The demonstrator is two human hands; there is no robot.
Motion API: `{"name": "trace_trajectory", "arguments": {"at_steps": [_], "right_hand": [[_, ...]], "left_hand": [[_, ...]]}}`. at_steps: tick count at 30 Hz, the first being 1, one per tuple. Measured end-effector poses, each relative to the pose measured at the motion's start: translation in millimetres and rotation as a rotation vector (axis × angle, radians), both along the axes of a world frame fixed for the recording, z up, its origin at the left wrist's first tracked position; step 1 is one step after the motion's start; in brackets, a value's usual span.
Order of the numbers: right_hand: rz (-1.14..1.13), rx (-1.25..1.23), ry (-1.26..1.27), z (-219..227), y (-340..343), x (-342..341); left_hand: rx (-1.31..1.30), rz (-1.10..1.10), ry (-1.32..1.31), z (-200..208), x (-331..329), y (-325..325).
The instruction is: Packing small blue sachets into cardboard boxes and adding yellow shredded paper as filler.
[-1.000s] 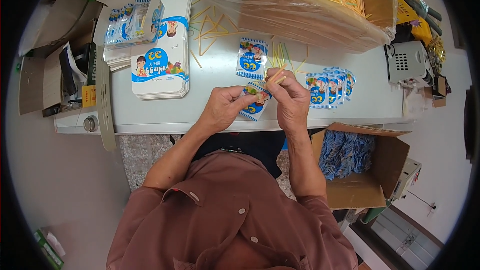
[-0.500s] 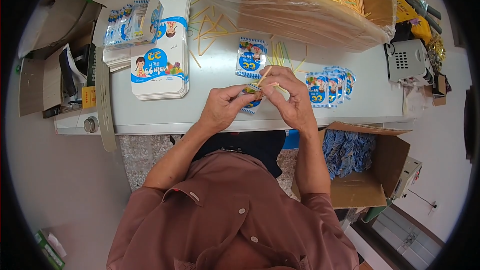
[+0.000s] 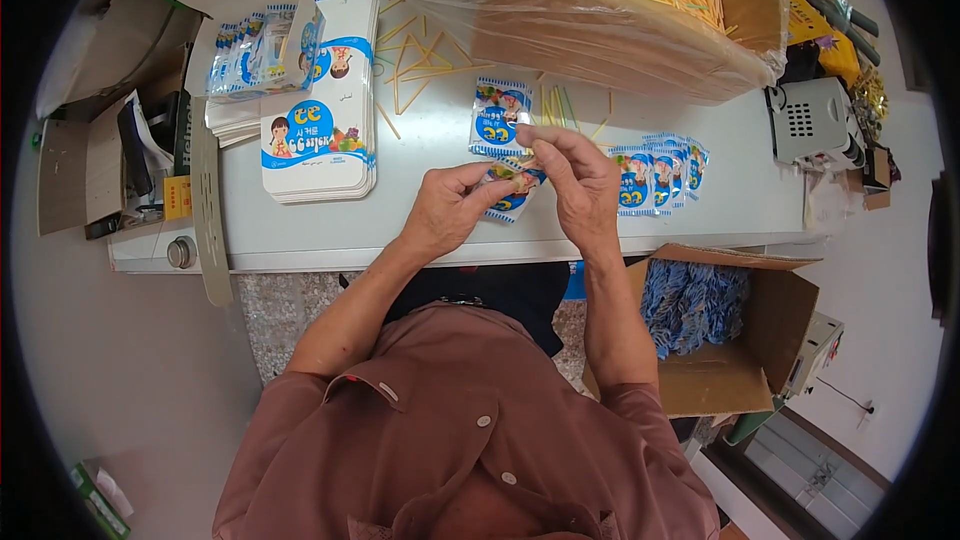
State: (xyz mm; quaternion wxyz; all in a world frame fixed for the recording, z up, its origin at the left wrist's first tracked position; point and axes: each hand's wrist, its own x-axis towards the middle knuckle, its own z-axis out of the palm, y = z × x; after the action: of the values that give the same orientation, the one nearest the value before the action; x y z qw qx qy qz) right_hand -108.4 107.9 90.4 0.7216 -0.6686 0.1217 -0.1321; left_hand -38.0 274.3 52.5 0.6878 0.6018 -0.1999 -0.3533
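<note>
A small blue-and-white candy packet (image 3: 514, 202) is pinched between the thumb and fingers of my left hand (image 3: 443, 212), above the near part of the table. My right hand (image 3: 580, 185) is beside the packet's upper right corner, its thumb and index finger drawn together; what they hold, if anything, is hidden. Just beyond the fingertips lies another packet (image 3: 498, 118), flat on the table. Several more packets (image 3: 640, 180) lie overlapped in a row to the right of my right hand. Loose yellow and green candy sticks (image 3: 560, 105) are scattered behind my hands.
A large plastic-lined carton (image 3: 620, 40) full of sticks stands at the back. At left, an open display box (image 3: 290, 60) holding packets sits by a stack of flat printed cartons (image 3: 318, 165). Below the table's right edge, a cardboard box (image 3: 790, 320) contains blue-and-white packets (image 3: 695, 305).
The sticks that showed in my right hand's fingers are no longer seen there. That hand's fingertips have shifted slightly up and left; my left hand stays nearly in place with the packet.
</note>
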Motion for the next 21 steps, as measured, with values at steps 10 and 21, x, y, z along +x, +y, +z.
{"name": "trace_trajectory", "arguments": {"at_steps": [10, 21], "right_hand": [[0.340, -1.141, -0.114, 25, -4, 13], [0.213, -0.491, 0.063, 5, -8, -41]], "left_hand": [[0.108, -0.073, -0.033, -2, 1, 2], [-0.094, 0.000, -0.192, -2, -9, 16]]}}
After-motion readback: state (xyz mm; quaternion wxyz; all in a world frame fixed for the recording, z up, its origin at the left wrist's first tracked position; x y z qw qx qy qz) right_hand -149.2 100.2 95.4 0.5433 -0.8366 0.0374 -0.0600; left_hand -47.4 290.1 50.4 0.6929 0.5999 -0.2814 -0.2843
